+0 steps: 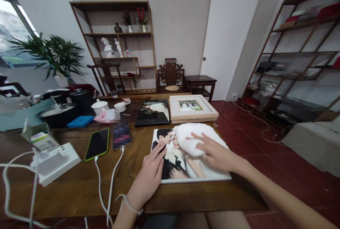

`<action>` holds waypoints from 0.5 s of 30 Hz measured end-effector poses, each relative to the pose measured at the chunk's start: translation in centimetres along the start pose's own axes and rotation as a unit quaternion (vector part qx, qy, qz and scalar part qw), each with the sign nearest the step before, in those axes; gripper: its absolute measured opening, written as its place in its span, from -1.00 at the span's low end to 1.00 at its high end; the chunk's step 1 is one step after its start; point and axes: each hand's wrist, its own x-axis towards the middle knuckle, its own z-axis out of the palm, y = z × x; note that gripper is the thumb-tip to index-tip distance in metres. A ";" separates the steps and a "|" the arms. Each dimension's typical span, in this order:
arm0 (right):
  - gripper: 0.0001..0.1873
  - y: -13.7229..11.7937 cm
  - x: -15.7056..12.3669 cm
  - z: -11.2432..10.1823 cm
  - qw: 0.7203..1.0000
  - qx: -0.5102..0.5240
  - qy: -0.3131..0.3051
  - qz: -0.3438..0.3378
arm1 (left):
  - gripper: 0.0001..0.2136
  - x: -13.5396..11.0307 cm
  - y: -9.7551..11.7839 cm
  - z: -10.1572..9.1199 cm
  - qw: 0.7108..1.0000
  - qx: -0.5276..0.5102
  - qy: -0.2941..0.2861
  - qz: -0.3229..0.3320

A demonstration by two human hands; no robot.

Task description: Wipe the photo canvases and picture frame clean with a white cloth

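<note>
A wedding photo panel (195, 172) lies flat near the front edge of the wooden table. My left hand (149, 168) rests on its left side, fingers stretched out and holding nothing. Over the upper right of the panel, my right hand (216, 152) is pressing a fluffy white cloth (187, 138) against the surface. The cloth hides part of the picture, and some of my right fingers are out of sight around it. Just behind the panel are a dark photo panel (152, 112) and a pale wooden frame (193, 118) holding a small photo.
To the left are a phone (98, 144) on a charging cable, a white power strip (60, 163) and loose white cables. Farther back stand a black pot (58, 113), a blue box (80, 121) and a white lidded bowl (100, 106). Red floor tiles (255, 144) show beyond the table's right edge.
</note>
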 end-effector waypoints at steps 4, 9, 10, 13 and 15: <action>-0.63 1.9 2.3 -0.3 0.999 -0.022 0.024 0.031 | -0.63 0.1 0.1 -0.1 1.000 0.006 -0.007 0.001; -0.67 -0.5 0.9 0.2 0.998 -0.028 0.011 0.049 | -0.62 0.2 0.2 -0.1 1.000 0.007 0.000 0.006; -0.68 -1.5 0.0 0.3 0.999 -0.025 0.003 0.046 | -0.62 0.2 0.2 -0.1 1.000 0.007 0.003 0.006; -0.66 -5.0 -3.1 0.2 0.999 -0.001 -0.039 0.026 | -0.63 0.2 0.2 0.0 1.000 0.005 0.006 0.000; -0.59 -7.1 -5.0 -0.3 0.996 0.024 -0.085 0.003 | -0.64 0.2 0.1 0.1 1.000 0.003 0.006 -0.004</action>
